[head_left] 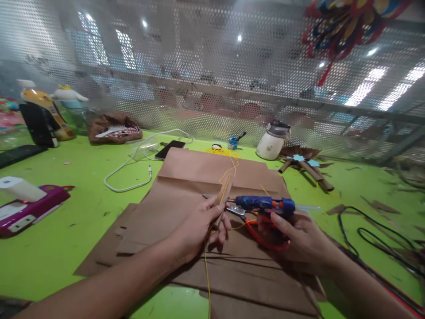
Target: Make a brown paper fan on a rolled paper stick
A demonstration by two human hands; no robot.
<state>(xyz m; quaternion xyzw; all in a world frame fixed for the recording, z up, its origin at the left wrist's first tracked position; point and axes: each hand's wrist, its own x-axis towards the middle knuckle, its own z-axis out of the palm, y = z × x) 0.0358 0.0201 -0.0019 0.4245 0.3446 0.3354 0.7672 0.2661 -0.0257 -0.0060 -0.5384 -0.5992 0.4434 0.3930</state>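
In the head view, the person's left hand (199,227) is pinching a cardboard strip (227,188) between thumb and fingers, holding it aslant above the stacked sheets (179,215). A yellow string (207,279) is running along the strip and trailing below the hand toward the near edge. The right hand (303,237) is wrapping its fingers around a blue glue gun (255,203), which is pointing leftward, its nozzle just beside the strip; whether the two are touching, I can't tell. A clear glue stick (308,208) is poking out of its back end. Beneath the gun, scissors (237,211) with red handles are lying on the sheets, one blade tip showing past the left hand. I can't tell whether the right fingers are touching those handles.

The sheets are spreading over a green table (83,181). Beyond them, a phone (170,149), a small blue pot (233,143) and a pale jar (270,144) are standing or lying near the mesh wall (206,48). Brown rolls (314,174) are resting right of the jar, while a purple power strip (44,207) is lying far to the left.
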